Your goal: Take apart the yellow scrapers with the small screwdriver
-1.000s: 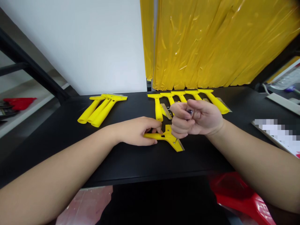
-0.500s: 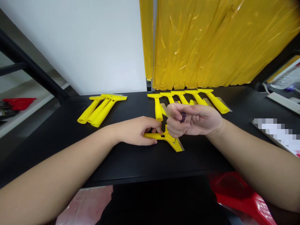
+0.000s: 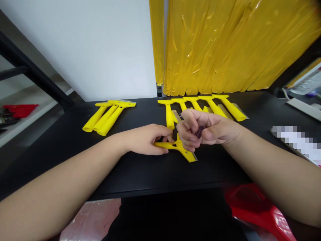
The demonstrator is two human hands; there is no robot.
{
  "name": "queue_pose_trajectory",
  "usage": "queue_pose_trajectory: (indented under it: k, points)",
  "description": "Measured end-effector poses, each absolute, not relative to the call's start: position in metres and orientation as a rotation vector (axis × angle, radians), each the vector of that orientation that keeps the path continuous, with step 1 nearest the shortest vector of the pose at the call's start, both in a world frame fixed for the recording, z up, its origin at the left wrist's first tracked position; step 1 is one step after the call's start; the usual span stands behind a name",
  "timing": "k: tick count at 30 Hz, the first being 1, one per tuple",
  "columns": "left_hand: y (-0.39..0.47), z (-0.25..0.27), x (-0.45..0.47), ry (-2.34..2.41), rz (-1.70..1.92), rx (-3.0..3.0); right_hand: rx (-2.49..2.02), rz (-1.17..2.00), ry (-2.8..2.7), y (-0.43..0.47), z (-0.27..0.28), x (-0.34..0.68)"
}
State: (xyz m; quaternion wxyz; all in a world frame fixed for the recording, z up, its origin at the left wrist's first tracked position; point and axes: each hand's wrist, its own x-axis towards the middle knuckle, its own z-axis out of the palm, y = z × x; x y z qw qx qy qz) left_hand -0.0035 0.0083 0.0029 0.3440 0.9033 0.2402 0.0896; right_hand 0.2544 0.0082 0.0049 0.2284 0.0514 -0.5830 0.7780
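Observation:
My left hand (image 3: 147,139) is closed around the handle of a yellow scraper (image 3: 186,154), which lies on the black table with its wide head and thin metal blade to the right. A small screw (image 3: 186,152) shows in the head. Just over that head, my right hand (image 3: 213,129) has its fingers curled round a small screwdriver with a dark purple handle (image 3: 200,132). The fingers cover most of the screwdriver, and its tip cannot be made out. Part of the scraper's head is hidden behind the right hand.
Several yellow scrapers (image 3: 212,105) stand in a row at the table's back edge, with loose blades (image 3: 222,109) near them. More scrapers (image 3: 109,117) are grouped at the left. Yellow plastic sheeting (image 3: 213,47) hangs behind. A red stool (image 3: 258,211) is below the front edge (image 3: 160,191).
The screwdriver's thin shaft, earlier seen at the scraper's screw, is no longer visible there. My right hand has turned and its thumb has shifted. The left hand and scraper have hardly moved.

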Motion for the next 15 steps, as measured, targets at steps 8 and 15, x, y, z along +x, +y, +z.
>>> queue_pose_trajectory:
  k: [8, 15]
  points:
    - [0.009, 0.005, -0.003, 0.611, 0.235, 2.347, -0.027, 1.751, -1.837, 0.019, 0.007, 0.267]
    - [0.01, 0.003, -0.004, 0.625, 0.227, 2.349, -0.097, 1.786, -1.821, 0.018, 0.012, 0.268]
